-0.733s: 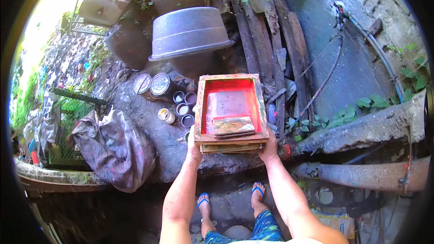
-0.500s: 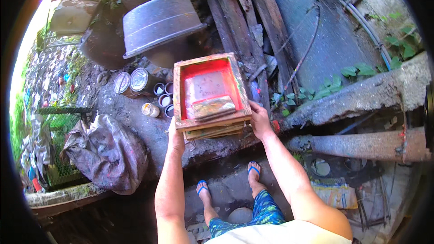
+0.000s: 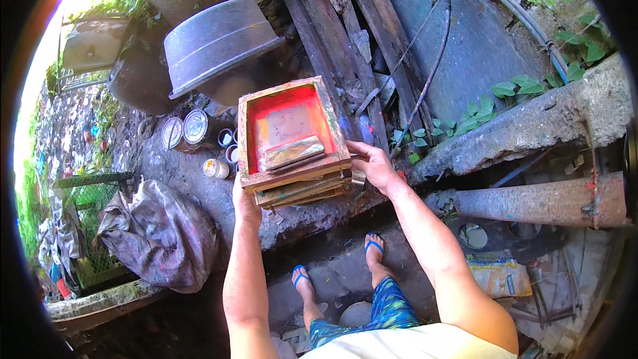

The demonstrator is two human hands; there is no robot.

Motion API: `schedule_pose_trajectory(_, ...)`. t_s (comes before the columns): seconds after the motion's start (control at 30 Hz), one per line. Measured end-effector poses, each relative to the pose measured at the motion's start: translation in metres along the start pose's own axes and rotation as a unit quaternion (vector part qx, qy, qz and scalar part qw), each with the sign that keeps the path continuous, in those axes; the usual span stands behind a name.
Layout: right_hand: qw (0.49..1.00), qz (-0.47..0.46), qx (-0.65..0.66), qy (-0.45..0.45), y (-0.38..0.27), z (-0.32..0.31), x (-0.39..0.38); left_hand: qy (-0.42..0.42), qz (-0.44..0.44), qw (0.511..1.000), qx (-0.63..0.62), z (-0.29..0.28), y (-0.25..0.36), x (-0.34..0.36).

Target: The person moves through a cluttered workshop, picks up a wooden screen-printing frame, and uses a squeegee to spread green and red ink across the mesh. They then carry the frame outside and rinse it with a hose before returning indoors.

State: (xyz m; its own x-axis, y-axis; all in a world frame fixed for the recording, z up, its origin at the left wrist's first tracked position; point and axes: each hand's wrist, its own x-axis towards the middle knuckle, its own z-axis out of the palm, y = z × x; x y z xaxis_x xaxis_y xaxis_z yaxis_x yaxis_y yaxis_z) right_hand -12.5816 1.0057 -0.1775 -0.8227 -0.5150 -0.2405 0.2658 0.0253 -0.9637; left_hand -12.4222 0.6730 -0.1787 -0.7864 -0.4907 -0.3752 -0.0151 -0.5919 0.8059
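Between my two hands is a stack of wooden screen-printing frames. The top frame is stained red inside, around a greyish, see-through mesh. A paint-smeared wooden block, which looks like a squeegee, lies inside it along the near rail. My left hand grips the near left corner, its fingers mostly hidden under the stack. My right hand is closed around the right side near the front corner, thumb side up. The stack tilts slightly, and the edges of several lower frames show beneath the top one.
Lidded cans and small open paint pots stand left of the stack, with a white jar. An overturned grey tub lies beyond. Old planks lean behind. A dark crumpled sheet sits left; a rusty pipe right.
The view has shifted a little, so most surroundings sit further left. The stack has turned slightly, showing more of its lower frames at the front. Both hands still hold it.
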Motion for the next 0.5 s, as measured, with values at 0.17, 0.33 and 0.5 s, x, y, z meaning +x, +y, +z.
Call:
schedule_pose_trajectory(0.17, 0.99, 0.031, -0.108, 0.085, 0.027, -0.063, -0.004, 0.004, 0.025, 1.0, 0.008, -0.006, 0.005, -0.001)
schedule_pose_trajectory(0.33, 0.877, 0.034, -0.479, 0.013, 0.057, -0.133, 0.024, 0.038, 0.052, 0.991, 0.114, -0.049, 0.008, -0.045)
schedule_pose_trajectory(0.5, 0.588, -0.075, -0.796, -0.123, 0.091, -0.166, 0.045, 0.259, -0.064, 0.938, 0.223, -0.141, -0.005, -0.157)
